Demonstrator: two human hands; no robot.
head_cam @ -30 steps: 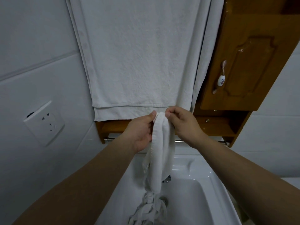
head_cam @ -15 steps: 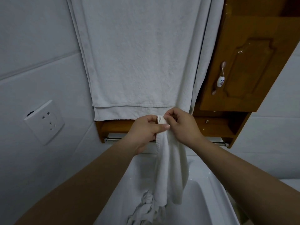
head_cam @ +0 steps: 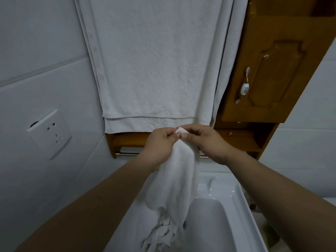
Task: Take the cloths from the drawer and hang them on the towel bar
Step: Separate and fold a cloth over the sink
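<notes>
Our left hand (head_cam: 160, 145) and right hand (head_cam: 211, 142) meet under the hem of the big white terry towel (head_cam: 154, 70). Curled fingers (head_cam: 188, 136) of both pinch the top edge of the small white fringed cloth (head_cam: 174, 184). It hangs before the chrome towel bar (head_cam: 127, 154), whose left end is exposed, with the fringe over the white sink (head_cam: 234, 195).

Only the arms and hands of the person are seen. The left forearm (head_cam: 91, 206) and the right forearm (head_cam: 281, 193) are bare along all their visible length, without any sleeve on them. The left hand (head_cam: 160, 144) and the right hand (head_cam: 209, 142) are bare too, and the fingernails (head_cam: 184, 136) that show are cut short.
</notes>
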